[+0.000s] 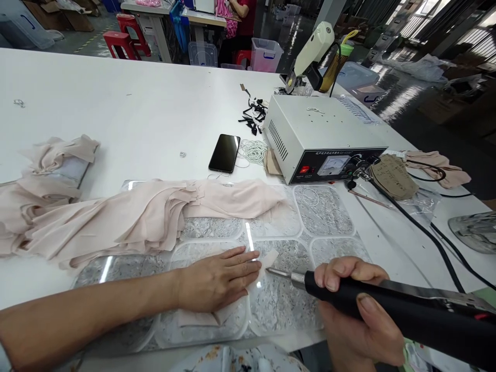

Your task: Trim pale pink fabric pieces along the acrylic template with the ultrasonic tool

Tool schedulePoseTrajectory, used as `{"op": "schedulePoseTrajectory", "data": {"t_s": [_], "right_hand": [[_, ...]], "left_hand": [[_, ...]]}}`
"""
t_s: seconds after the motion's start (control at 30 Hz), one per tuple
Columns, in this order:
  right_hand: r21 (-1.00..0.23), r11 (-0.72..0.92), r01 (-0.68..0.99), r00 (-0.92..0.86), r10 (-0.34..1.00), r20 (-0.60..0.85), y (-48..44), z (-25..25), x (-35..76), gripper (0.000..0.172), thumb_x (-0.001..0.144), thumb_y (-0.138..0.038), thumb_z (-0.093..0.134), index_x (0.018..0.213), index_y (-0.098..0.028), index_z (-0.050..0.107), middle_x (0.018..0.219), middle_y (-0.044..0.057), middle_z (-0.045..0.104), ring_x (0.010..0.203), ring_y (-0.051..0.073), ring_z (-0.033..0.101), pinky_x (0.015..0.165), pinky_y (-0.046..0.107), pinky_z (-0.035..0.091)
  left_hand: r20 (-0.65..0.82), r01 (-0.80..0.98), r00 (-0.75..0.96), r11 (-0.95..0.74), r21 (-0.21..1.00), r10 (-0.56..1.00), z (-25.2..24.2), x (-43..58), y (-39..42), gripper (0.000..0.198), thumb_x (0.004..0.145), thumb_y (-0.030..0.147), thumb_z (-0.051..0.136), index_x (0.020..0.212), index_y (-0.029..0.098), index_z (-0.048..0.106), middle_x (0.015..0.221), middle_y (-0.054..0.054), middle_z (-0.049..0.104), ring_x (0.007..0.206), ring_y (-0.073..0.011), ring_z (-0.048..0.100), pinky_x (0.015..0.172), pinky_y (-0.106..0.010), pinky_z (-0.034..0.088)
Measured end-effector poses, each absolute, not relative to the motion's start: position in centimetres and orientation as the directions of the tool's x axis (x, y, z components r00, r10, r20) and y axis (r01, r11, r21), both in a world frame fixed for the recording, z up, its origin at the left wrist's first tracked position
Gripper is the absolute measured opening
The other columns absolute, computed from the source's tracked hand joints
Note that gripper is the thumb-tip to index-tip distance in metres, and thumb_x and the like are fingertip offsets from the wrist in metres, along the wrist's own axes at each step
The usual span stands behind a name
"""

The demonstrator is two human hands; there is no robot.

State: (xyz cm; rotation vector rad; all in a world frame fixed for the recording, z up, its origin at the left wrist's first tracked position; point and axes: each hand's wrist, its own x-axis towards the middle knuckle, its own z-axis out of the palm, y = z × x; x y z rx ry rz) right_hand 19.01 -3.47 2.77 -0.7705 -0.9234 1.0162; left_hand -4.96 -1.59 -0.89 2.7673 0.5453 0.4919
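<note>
We see a bright room with light coming from above. The white table (127,103) shines, and thin white streaks of glare sit on the clear sheet (271,310). Shadows are soft. The edges bend outward, and the far floor (406,98) looks dark and wet.

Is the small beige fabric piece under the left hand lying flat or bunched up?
Flat. The small fabric piece lies spread on the glass plate, pressed down by the left hand.
</note>
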Motion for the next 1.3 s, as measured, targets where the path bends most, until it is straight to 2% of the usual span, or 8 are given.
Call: {"op": "schedulePoseTrajectory", "data": {"t_s": [0.53,0.67,0.8,0.87,0.93,1.03,1.2,1.3], "right_hand": [[-0.887,0.337,-0.315,0.184,0.939,0.291,-3.7,2.7,19.2,0.007,0.079,-0.026,0.059,0.078,-0.02,0.055,0.074,0.0,0.052,0.055,0.011,0.051,0.05,0.032,0.049],[-0.864,0.39,-0.318,0.273,0.91,0.311,-3.2,2.9,19.4,0.01,0.074,-0.026,0.06,0.079,-0.019,0.057,0.074,0.0,0.051,0.055,0.011,0.05,0.049,0.031,0.047],[-0.851,0.424,-0.309,0.311,0.891,0.331,-2.3,2.5,19.4,0.011,0.072,-0.024,0.06,0.082,-0.02,0.058,0.076,0.0,0.054,0.055,0.011,0.052,0.052,0.031,0.048],[-0.853,0.415,-0.317,0.288,0.899,0.33,-2.1,2.3,19.3,0.011,0.072,-0.023,0.06,0.083,-0.02,0.059,0.077,0.0,0.055,0.055,0.011,0.053,0.053,0.033,0.049],[-0.853,0.415,-0.317,0.281,0.9,0.333,-2.2,2.1,19.2,0.011,0.072,-0.023,0.061,0.083,-0.02,0.059,0.078,0.0,0.056,0.056,0.011,0.053,0.053,0.033,0.05],[-0.852,0.426,-0.303,0.299,0.892,0.339,-2.6,2.0,19.6,0.012,0.071,-0.022,0.062,0.083,-0.02,0.059,0.079,0.0,0.057,0.056,0.012,0.054,0.055,0.035,0.051],[-0.84,0.475,-0.263,0.336,0.861,0.382,-2.2,1.9,20.9,0.013,0.069,-0.022,0.063,0.081,-0.019,0.06,0.078,0.0,0.057,0.054,0.012,0.055,0.054,0.034,0.051],[-0.821,0.517,-0.242,0.371,0.831,0.414,-1.7,1.9,21.3,0.012,0.068,-0.021,0.063,0.079,-0.019,0.059,0.075,0.0,0.057,0.053,0.012,0.055,0.052,0.032,0.05]], "left_hand": [[0.287,0.314,0.865,-0.891,0.328,0.411,-1.2,-5.0,-1.7,0.035,0.103,0.022,0.04,0.129,0.004,0.053,0.138,-0.012,0.053,0.139,-0.0252,0.036,0.117,-0.04,0.031],[0.286,0.305,0.869,-0.893,0.332,0.403,-1.0,-4.9,-1.4,0.036,0.102,0.024,0.043,0.13,0.005,0.053,0.137,-0.012,0.054,0.139,-0.025,0.036,0.117,-0.039,0.032],[0.317,0.309,0.858,-0.899,0.311,0.405,0.9,-5.0,-1.0,0.035,0.102,0.026,0.043,0.129,0.007,0.053,0.137,-0.015,0.054,0.139,-0.026,0.037,0.116,-0.043,0.033],[0.349,0.336,0.832,-0.892,0.301,0.431,2.0,-5.1,-1.2,0.032,0.102,0.024,0.042,0.127,0.008,0.053,0.13,-0.016,0.058,0.132,-0.0261,0.045,0.111,-0.043,0.04],[0.366,0.358,0.812,-0.883,0.302,0.455,2.7,-5.4,-1.8,0.027,0.101,0.02,0.043,0.122,0.008,0.056,0.115,-0.015,0.065,0.117,-0.0245,0.057,0.1,-0.039,0.05],[0.348,0.372,0.815,-0.878,0.301,0.464,2.6,-5.9,-3.4,0.022,0.098,0.013,0.044,0.113,0.007,0.059,0.096,-0.014,0.068,0.098,-0.0224,0.062,0.085,-0.036,0.055],[0.304,0.434,0.801,-0.85,0.3,0.516,1.2,-5.7,-5.3,0.022,0.098,0.011,0.043,0.11,0.009,0.062,0.1,-0.012,0.066,0.1,-0.0211,0.06,0.088,-0.035,0.053],[0.3,0.387,0.833,-0.877,0.286,0.465,1.1,-4.9,-5.0,0.023,0.099,0.012,0.042,0.11,0.009,0.062,0.101,-0.013,0.067,0.1,-0.0216,0.061,0.087,-0.034,0.053]]}}
